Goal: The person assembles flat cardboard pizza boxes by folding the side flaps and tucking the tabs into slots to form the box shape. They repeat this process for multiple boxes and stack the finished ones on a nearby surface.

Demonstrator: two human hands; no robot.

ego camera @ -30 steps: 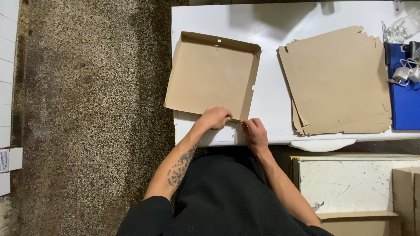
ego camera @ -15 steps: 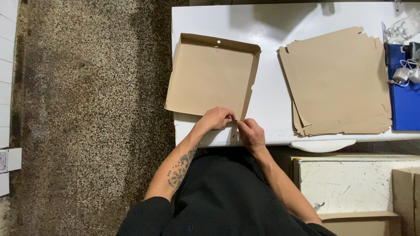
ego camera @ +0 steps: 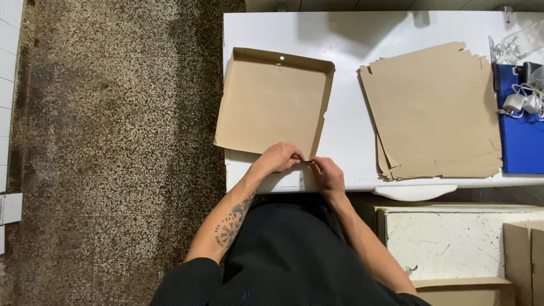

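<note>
A shallow brown cardboard box [ego camera: 269, 102] lies partly folded on the white table [ego camera: 348, 62], its far and right walls standing up. My left hand [ego camera: 280, 157] rests on the box's near right corner, fingers curled over the cardboard edge. My right hand [ego camera: 327, 173] pinches the same corner from the right, fingertips meeting those of the left hand. Both hands grip the near flap of the box at the table's front edge.
A stack of flat brown cardboard blanks [ego camera: 433, 110] lies to the right. A blue box [ego camera: 524, 141] with white cables and chargers [ego camera: 521, 102] sits at the far right. A white cabinet [ego camera: 459, 238] stands below the table; speckled floor [ego camera: 113, 141] lies left.
My two hands have drawn closer together at the box's near right corner; the right hand moved slightly left and up onto the flap.
</note>
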